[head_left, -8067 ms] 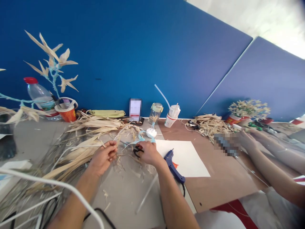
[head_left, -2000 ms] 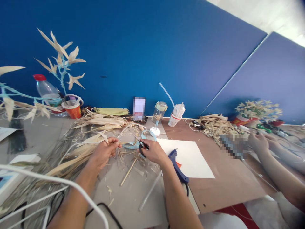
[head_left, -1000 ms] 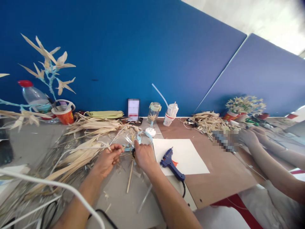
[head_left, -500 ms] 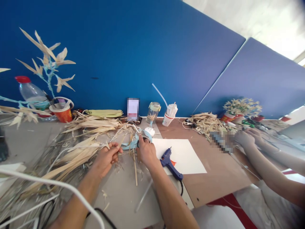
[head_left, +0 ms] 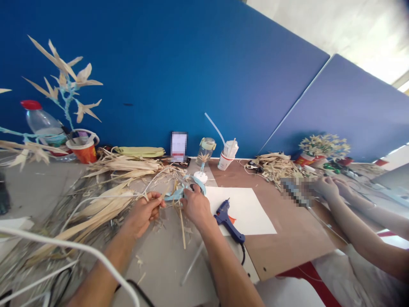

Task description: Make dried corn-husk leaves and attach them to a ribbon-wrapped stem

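My left hand (head_left: 150, 211) is closed in a pinch on a thin pale husk strip (head_left: 165, 192), beside a white wire (head_left: 115, 196). To its right, my right hand (head_left: 195, 205) has its fingers curled around the black-handled scissors (head_left: 193, 186); their blades are hard to make out. Light blue ribbon (head_left: 175, 195) lies between and behind the hands. Just beyond stands a small husk flower on a blue stem in a white base (head_left: 200, 177). Dried corn husks (head_left: 102, 204) spread out left of my left hand.
A blue glue gun (head_left: 228, 219) rests on white paper (head_left: 255, 209) at right. Behind are a phone (head_left: 179, 146), a jar (head_left: 206, 148) and cups (head_left: 226, 160). Husk branches stand in a red cup (head_left: 83, 151). Another person's hands (head_left: 332, 187) work at far right.
My right hand has turned slightly, and the scissor blades seen earlier no longer show clearly. My left hand keeps its pinch almost in place. The other person's hands have shifted slightly.
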The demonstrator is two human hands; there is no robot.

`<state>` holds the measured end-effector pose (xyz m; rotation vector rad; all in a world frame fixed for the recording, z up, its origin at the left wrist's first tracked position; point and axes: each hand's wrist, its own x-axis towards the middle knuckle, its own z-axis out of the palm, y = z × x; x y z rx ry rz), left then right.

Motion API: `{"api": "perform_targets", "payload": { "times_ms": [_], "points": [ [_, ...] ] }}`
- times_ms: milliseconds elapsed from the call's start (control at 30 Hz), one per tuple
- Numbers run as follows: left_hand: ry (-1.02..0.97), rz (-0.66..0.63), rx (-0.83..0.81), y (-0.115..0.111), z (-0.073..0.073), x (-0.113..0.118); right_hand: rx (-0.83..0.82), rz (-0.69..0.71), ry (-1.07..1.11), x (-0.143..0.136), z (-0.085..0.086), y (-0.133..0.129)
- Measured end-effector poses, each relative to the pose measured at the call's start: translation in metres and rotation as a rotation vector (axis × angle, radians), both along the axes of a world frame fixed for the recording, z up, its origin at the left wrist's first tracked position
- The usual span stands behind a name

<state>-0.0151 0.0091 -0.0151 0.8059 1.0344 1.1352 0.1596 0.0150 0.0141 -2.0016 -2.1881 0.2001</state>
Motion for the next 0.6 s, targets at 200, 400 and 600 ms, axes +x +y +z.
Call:
{"api": "perform_targets", "payload": {
  "times_ms": [200,400,600],
  "points": [
    [0.018,-0.003,0.003,0.0,-0.001,0.0,-0.132,0.075,0.011,-0.007,0.006,-0.006],
    [0.01,0.003,0.01,0.001,-0.004,0.0,-0.251,0.193,-0.082,-0.016,-0.004,-0.013],
    [-0.009,0.051,-0.009,0.001,0.0,-0.001,-0.231,0.139,0.448,-0.01,-0.002,-0.005]
  ]
}}
